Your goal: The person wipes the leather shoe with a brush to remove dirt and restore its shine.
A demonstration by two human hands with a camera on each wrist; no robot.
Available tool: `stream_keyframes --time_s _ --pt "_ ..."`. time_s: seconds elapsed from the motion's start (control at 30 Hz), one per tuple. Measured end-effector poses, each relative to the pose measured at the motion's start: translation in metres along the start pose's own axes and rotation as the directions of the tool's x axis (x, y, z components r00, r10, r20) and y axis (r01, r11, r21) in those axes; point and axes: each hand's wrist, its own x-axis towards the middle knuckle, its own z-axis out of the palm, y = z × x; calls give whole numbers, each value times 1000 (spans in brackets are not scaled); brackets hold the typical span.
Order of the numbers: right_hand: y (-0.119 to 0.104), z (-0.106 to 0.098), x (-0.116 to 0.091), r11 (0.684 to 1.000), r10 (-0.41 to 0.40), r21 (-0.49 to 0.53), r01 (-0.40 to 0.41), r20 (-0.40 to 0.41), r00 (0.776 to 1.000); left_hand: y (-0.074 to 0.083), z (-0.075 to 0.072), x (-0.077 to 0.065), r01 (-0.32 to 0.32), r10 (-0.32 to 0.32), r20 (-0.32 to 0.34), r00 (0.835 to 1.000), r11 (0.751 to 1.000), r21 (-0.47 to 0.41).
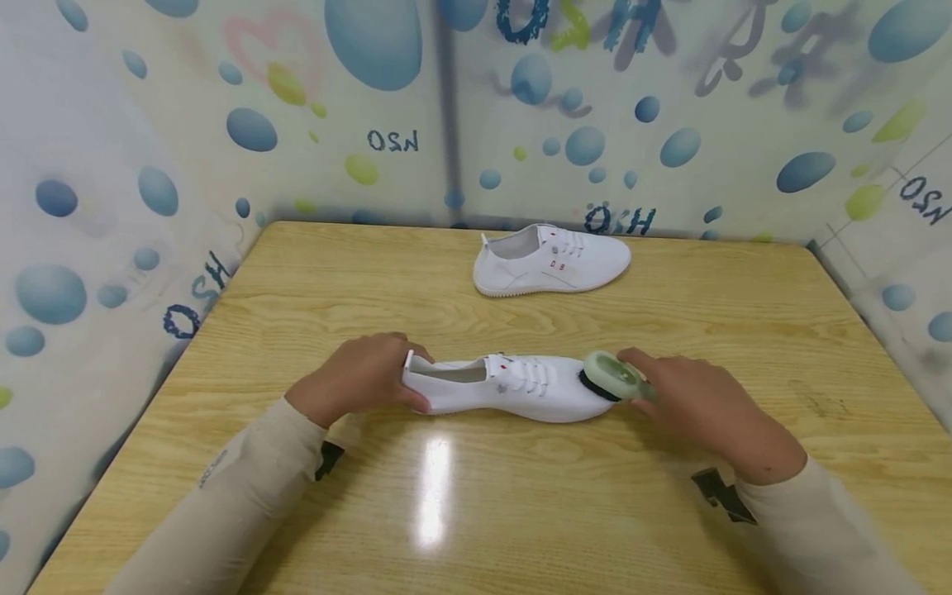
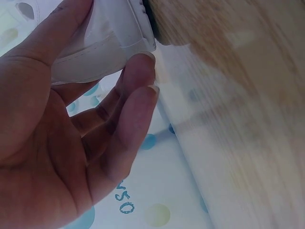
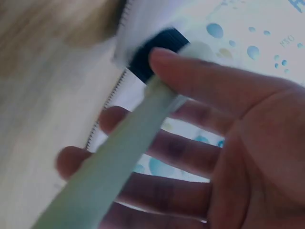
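Both hands gripping: left (image 1: 360, 376) on shoe (image 1: 506, 387) heel, right (image 1: 695, 405) on brush (image 1: 611, 376), mid-table (image 1: 521, 496).

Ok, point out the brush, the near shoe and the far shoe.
brush (image 1: 611, 376), head view, pale green back of its head.
near shoe (image 1: 513, 387), head view, laces.
far shoe (image 1: 587, 263), head view, side panel.

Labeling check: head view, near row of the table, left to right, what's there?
Left hand gripping the heel → white sneaker → green brush on the toe → right hand holding the brush.
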Motion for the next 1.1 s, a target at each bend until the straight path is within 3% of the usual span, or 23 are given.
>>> stream_keyframes --time_s 0.23,0.43,0.7,0.9,1.1 --pt "0 -2 -3 995 -72 69 67 85 994 -3 2 2 -6 6 1 1000 1000 0" --pt "-10 4 0 991 -132 35 132 -25 991 -1 1 1 -6 6 2 1000 1000 4" --pt "-13 7 4 997 -62 44 65 -76 995 0 2 2 -14 14 4 1000 1000 9" --pt "-4 3 3 999 -20 29 21 -18 1000 -1 2 2 -9 9 8 1000 1000 9" --pt "3 -4 0 996 -61 71 55 71 996 -1 2 2 -10 10 7 1000 1000 8"
